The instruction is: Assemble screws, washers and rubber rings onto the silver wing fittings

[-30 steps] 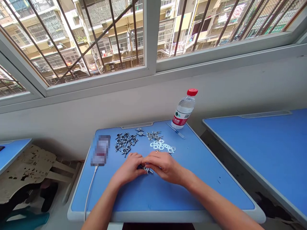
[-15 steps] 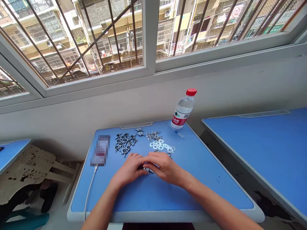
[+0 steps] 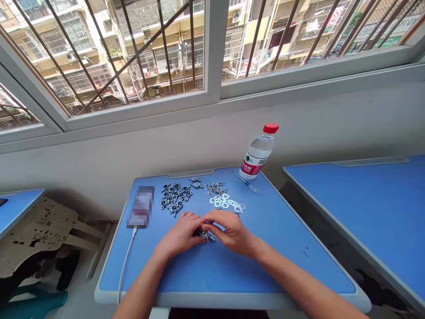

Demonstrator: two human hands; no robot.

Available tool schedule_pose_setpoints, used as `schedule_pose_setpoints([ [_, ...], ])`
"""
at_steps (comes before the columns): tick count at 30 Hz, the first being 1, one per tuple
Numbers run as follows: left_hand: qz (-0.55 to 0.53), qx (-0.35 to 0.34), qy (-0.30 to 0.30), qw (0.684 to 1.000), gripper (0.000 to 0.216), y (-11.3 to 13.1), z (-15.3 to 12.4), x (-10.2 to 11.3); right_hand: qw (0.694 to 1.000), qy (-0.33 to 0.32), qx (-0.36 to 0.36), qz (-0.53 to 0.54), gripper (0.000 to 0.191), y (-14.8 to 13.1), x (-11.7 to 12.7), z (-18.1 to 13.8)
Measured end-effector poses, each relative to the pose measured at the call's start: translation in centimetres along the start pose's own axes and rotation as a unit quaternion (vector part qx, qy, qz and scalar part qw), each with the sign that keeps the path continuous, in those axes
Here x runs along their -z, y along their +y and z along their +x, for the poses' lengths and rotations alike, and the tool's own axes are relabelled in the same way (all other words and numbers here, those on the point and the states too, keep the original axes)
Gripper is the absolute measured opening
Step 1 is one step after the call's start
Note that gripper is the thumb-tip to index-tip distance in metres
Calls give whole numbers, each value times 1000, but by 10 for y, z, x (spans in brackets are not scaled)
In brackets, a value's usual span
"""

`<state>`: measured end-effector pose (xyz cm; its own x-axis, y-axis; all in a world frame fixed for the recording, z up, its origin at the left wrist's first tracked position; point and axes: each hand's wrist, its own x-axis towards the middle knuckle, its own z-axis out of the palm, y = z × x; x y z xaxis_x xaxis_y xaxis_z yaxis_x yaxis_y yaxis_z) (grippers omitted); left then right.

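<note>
The left hand [image 3: 181, 235] and right hand [image 3: 232, 230] meet, fingertips closed together on one small metal part [image 3: 206, 236], held low over the blue desk [image 3: 232, 270], probably to steady it. The stock seems sorted by kind. At 11 o'clock are over a dozen dark pieces [image 3: 174, 197]. At 12 are loose screws [image 3: 214, 188], too tangled to count. At 1 are about six white plates [image 3: 227, 204]. One phone [image 3: 141, 207] lies at 10, and one bottle [image 3: 258, 153] stands beyond at 1.

A small metal part [image 3: 206, 235], seemingly cross-shaped, lies low over the blue desk [image 3: 232, 266].
</note>
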<state>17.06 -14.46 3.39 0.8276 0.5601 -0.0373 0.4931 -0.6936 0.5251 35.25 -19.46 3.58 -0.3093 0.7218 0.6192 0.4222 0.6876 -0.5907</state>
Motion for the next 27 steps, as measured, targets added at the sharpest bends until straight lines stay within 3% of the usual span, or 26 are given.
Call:
schedule_pose_setpoints([
  [27, 4, 1, 8, 1000, 9, -3, 0, -4, 998, -23, 54, -7, 21, -2, 3, 1],
])
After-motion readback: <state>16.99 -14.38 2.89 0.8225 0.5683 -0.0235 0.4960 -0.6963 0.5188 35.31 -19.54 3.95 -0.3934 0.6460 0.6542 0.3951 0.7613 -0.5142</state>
